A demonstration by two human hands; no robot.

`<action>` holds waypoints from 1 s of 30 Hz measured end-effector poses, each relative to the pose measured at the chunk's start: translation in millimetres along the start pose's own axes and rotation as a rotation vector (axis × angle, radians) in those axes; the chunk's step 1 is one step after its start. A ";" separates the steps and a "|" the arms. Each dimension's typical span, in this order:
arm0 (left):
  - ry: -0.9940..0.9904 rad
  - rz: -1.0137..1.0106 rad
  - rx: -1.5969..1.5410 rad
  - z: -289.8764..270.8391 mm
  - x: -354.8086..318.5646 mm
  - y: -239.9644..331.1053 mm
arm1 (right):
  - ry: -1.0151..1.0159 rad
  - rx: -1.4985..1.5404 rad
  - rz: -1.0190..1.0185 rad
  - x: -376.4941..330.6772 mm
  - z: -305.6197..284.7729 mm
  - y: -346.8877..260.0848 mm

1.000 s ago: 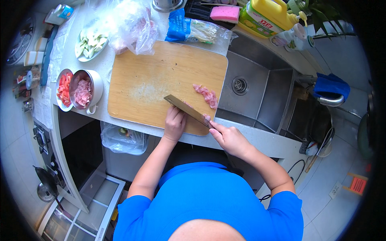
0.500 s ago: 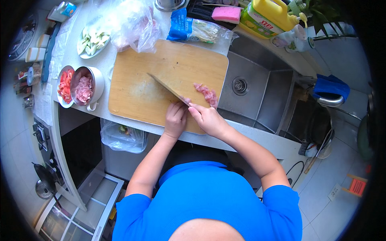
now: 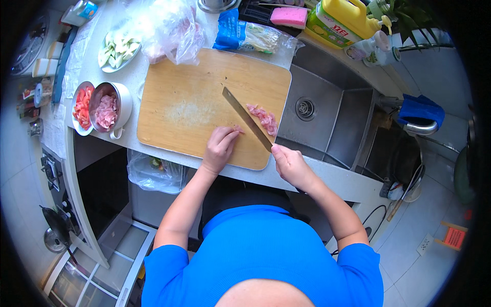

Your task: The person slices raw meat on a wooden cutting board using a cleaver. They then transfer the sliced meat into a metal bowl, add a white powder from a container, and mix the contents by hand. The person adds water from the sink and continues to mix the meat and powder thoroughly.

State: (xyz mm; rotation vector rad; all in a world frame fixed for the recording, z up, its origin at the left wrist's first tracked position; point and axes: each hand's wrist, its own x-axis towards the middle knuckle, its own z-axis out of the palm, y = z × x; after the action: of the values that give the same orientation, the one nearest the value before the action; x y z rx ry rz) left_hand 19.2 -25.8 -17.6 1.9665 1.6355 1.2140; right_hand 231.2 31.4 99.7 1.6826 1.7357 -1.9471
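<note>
The left part of my cutting board (image 3: 179,102) is bare, so there is room there. The knife (image 3: 245,116) and meat pile (image 3: 263,117) block the right part.

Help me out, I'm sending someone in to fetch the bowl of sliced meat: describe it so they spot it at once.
Start at the big wooden cutting board on the counter and look just off its left edge. There stands a round metal bowl with a small handle, filled with pale pink meat slices. It touches a flat plate of red tomato pieces on its left, and is the only deep metal container there.
</note>
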 end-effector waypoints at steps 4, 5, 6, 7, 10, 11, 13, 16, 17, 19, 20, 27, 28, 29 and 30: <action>-0.003 -0.015 0.041 2.7 1.6 1.1 | 0.019 -0.047 -0.125 -1.5 10.2 7.5; 0.003 -0.013 0.041 3.7 1.8 0.9 | -0.010 -0.072 -0.090 -2.9 8.7 -0.4; 0.009 -0.011 0.041 4.6 1.9 0.5 | -0.038 -0.097 -0.055 -3.4 7.7 -4.6; 0.015 -0.009 0.041 5.3 1.9 0.0 | -0.018 -0.113 -0.091 -2.6 8.8 -2.3; 0.001 -0.013 0.052 6.5 1.1 -1.9 | 0.036 -0.162 -0.179 -0.2 14.7 8.7; 0.001 -0.022 0.053 6.2 1.7 -1.6 | 0.049 -0.174 -0.194 0.9 17.1 11.5; 0.001 -0.043 0.056 5.4 3.0 -0.3 | 0.061 -0.167 -0.206 6.9 21.9 15.9; -0.003 -0.039 0.053 6.5 1.2 -2.7 | 0.068 -0.106 -0.227 30.4 33.5 8.4; 0.002 -0.042 0.053 6.9 2.5 -2.4 | 0.076 -0.086 -0.250 42.7 40.7 -0.1; 0.010 -0.051 0.053 6.8 3.1 1.0 | 0.064 -0.060 -0.235 59.0 38.3 -8.8; -0.001 -0.045 0.052 5.9 4.9 1.4 | 0.049 -0.057 -0.201 66.7 33.1 -13.9; -0.100 -0.061 0.035 4.4 16.4 -0.3 | 0.094 0.232 -0.067 36.4 10.7 9.8; -0.121 -0.069 0.035 4.4 17.1 -1.0 | 0.071 0.299 -0.078 30.1 7.5 8.4; -0.142 -0.071 0.036 4.0 20.9 -1.7 | 0.057 0.367 -0.043 24.3 4.1 4.6; -0.163 -0.099 0.018 4.0 25.5 -2.4 | 0.045 0.430 -0.037 21.2 1.7 5.0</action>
State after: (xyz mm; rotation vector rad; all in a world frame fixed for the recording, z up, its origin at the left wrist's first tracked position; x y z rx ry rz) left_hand 20.5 -0.7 -11.3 1.9152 1.6451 0.9789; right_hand 224.4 40.6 81.0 1.8320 1.4404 -2.4547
